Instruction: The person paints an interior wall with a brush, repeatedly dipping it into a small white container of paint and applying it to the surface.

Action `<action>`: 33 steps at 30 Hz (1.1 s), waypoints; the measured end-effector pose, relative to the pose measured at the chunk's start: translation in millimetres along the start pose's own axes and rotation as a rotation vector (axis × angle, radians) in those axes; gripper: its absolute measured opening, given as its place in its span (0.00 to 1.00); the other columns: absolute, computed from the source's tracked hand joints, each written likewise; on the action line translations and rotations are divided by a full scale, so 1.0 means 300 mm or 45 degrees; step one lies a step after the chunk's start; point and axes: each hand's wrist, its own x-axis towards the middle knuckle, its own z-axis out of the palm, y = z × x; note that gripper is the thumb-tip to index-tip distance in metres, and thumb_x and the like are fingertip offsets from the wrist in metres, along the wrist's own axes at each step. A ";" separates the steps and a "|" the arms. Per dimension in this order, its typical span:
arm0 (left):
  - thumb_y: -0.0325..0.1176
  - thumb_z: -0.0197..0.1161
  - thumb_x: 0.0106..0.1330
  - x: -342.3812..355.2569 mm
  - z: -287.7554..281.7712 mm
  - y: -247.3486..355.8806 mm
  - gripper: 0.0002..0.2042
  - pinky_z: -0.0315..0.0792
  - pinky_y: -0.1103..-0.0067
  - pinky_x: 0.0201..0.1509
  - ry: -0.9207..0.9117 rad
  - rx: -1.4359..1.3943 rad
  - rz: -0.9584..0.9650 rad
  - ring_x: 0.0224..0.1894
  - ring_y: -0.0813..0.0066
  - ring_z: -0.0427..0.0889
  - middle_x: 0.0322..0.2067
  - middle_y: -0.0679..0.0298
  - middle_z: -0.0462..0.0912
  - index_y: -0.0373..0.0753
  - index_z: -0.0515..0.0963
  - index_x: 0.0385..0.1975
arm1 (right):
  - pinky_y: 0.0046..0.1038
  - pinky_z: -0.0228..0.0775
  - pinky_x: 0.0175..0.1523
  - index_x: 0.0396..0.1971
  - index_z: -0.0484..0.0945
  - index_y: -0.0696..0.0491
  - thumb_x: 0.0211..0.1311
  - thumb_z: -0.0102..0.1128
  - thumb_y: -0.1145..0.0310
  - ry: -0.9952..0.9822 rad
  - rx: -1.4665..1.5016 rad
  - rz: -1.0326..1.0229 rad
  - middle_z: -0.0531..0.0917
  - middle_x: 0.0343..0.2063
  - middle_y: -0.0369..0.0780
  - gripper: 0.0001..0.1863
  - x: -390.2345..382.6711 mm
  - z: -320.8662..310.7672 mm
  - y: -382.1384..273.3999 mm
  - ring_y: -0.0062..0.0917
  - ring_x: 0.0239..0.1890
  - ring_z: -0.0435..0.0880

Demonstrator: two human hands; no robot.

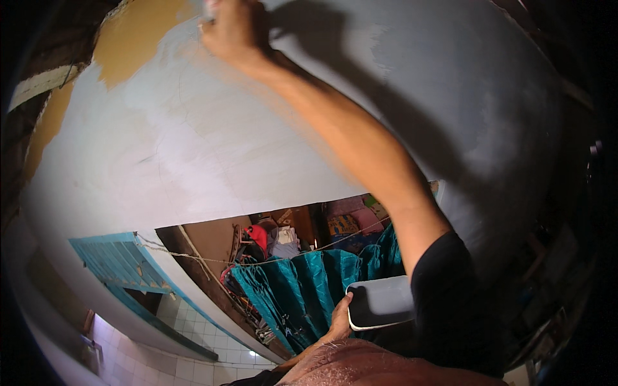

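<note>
My right arm stretches up across the wall (212, 148), and my right hand (237, 32) is closed near the picture's upper edge. Whatever it grips is mostly cut off there. Around it the wall is coated pale grey-white, with a bare ochre-yellow patch (132, 42) to the left. Low in the view, my left hand (340, 318) grips a rectangular tub (394, 302) by its left side, thumb on the rim. The tub has a white rim and a grey inside, partly in shadow; my right sleeve hides its right end.
Below the wall is an opening with a teal curtain (315, 289) on a cord. Hanging clothes and a red cap (257, 236) show behind it. A blue-green door (112, 260) stands at left, above a white tiled floor (225, 344). Wooden beams (42, 85) edge the upper left.
</note>
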 end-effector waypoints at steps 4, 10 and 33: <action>0.45 0.56 0.72 -0.006 -0.035 0.020 0.25 0.77 0.71 0.55 0.016 -0.048 -0.024 0.49 0.64 0.82 0.50 0.54 0.80 0.31 0.70 0.58 | 0.40 0.75 0.35 0.26 0.83 0.56 0.47 0.70 0.67 0.151 -0.037 0.121 0.84 0.23 0.49 0.08 0.023 -0.288 0.224 0.44 0.28 0.85; 0.46 0.55 0.72 -0.013 -0.092 0.033 0.24 0.75 0.68 0.57 -0.013 -0.028 -0.087 0.51 0.62 0.81 0.51 0.54 0.80 0.33 0.71 0.57 | 0.43 0.75 0.34 0.32 0.84 0.54 0.55 0.65 0.64 0.260 -1.142 0.109 0.84 0.23 0.51 0.10 0.171 -0.639 0.298 0.49 0.26 0.84; 0.47 0.57 0.71 -0.020 -0.091 0.044 0.24 0.72 0.68 0.62 -0.025 -0.011 -0.021 0.53 0.61 0.79 0.54 0.54 0.79 0.33 0.71 0.57 | 0.48 0.74 0.37 0.26 0.81 0.55 0.52 0.63 0.69 0.343 -0.763 0.131 0.84 0.25 0.51 0.05 0.363 -0.382 0.333 0.47 0.30 0.84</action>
